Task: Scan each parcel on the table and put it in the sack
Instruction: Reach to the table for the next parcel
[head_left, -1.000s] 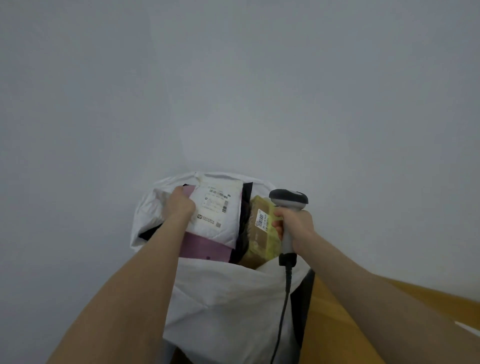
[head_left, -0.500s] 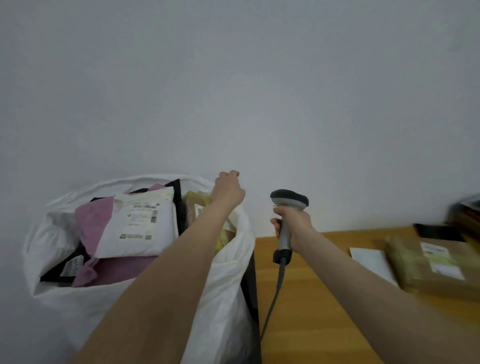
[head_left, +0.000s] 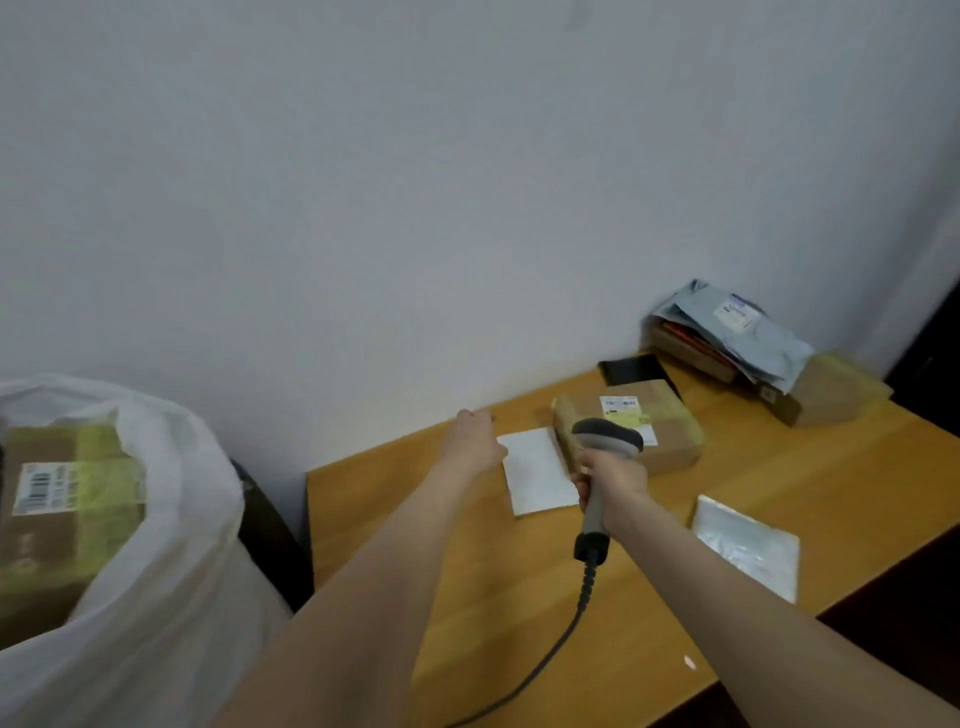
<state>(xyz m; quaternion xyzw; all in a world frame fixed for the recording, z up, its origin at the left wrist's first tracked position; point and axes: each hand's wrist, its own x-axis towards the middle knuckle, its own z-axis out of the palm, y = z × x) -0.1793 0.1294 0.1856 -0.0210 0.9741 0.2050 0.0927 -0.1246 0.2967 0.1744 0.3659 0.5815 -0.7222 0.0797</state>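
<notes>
The white sack (head_left: 171, 519) is standing at the left, just beside the table's left edge, and its mouth is gaping open. A brown box (head_left: 67, 561) with green tape is lying inside it. The box is showing a barcode label (head_left: 39, 488), but the words are too blurry to read. The wooden table (head_left: 519, 597) is sitting against the wall (head_left: 467, 208), with lots of bare room near its front. The left hand (head_left: 475, 441) is hanging over the back edge, its fingers curling in and holding nothing. Just right of it a white envelope (head_left: 535, 473) is lying flat. The right hand (head_left: 613, 480) is gripping the scanner (head_left: 605, 447), and its cord (head_left: 545, 665) is trailing toward the front edge. Behind the scanner a taped parcel (head_left: 670, 436) is lying right up against the envelope, and its sticker (head_left: 621, 408) is blurry too. A clear bag (head_left: 748, 545) is lying near the right edge. A pile (head_left: 743, 338) of more parcels is sitting in the far corner.
</notes>
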